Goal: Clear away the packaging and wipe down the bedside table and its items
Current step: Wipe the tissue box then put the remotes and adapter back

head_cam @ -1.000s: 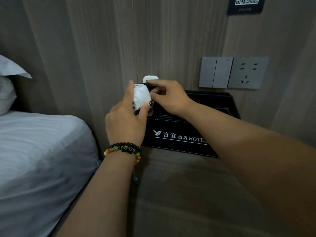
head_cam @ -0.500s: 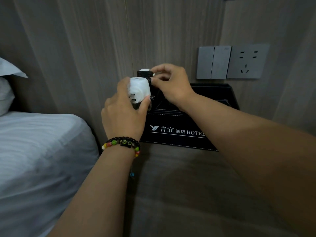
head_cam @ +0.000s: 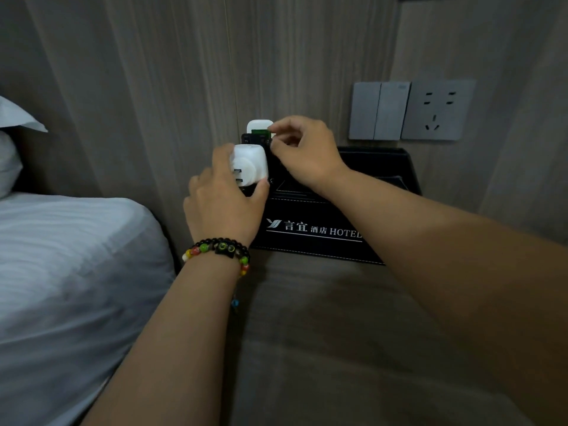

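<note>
My left hand point(head_cam: 221, 204) grips a white plug adapter point(head_cam: 249, 166) with two prongs showing, held above the left end of a black hotel organiser tray point(head_cam: 316, 238). Just behind it stands a small white device point(head_cam: 259, 124) with a green part on a black base, close to the wall. My right hand point(head_cam: 302, 149) pinches that green part between thumb and fingers. The tray sits at the back of the wooden bedside table point(head_cam: 353, 348).
A bed with white sheets point(head_cam: 70, 272) and a pillow point(head_cam: 9, 139) lies at the left. On the wood-panel wall at the right are a double switch point(head_cam: 379, 110) and a power socket point(head_cam: 436, 109).
My right hand has risen from the plug adapter's side to the top of the small device behind it. The adapter in my left hand has turned, showing its prongs.
</note>
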`<move>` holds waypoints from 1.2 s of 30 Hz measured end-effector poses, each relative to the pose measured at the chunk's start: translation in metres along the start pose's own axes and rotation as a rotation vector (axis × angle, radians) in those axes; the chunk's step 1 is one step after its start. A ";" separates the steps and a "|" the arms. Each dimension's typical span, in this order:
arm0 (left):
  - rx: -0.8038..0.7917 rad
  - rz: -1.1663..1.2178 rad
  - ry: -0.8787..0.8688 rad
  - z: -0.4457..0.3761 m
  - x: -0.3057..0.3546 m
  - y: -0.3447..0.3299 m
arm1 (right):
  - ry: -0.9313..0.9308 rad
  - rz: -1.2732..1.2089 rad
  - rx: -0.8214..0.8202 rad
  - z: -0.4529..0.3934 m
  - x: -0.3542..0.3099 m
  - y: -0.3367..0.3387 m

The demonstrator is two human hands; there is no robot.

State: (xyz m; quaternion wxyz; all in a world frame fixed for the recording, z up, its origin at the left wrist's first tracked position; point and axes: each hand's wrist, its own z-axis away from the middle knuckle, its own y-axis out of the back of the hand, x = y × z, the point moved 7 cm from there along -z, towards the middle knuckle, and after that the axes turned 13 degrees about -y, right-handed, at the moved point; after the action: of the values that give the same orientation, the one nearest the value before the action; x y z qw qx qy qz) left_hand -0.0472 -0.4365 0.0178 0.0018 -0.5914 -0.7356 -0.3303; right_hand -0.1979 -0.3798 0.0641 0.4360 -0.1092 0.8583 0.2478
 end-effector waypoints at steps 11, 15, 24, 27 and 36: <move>-0.079 0.036 0.020 0.060 0.056 0.036 | 0.132 0.608 -0.262 0.159 -0.020 0.129; -0.195 0.186 -0.012 0.111 0.111 0.047 | 0.040 0.757 -0.263 0.243 -0.014 0.221; -0.394 0.315 -0.169 0.191 0.182 0.060 | -0.131 0.883 -0.137 0.332 0.054 0.260; -0.361 0.323 -0.108 0.198 0.175 0.070 | -0.333 0.844 -0.020 0.304 0.071 0.261; -0.172 0.315 0.084 0.192 0.121 0.074 | -0.445 0.877 -0.089 0.276 0.025 0.138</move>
State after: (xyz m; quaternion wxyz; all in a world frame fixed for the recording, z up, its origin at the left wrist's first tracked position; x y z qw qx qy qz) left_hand 0.0552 -0.2313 -0.0486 0.0337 -0.6830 -0.6020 -0.4122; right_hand -0.0763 -0.1179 -0.0476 0.4579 0.2995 0.6981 0.4619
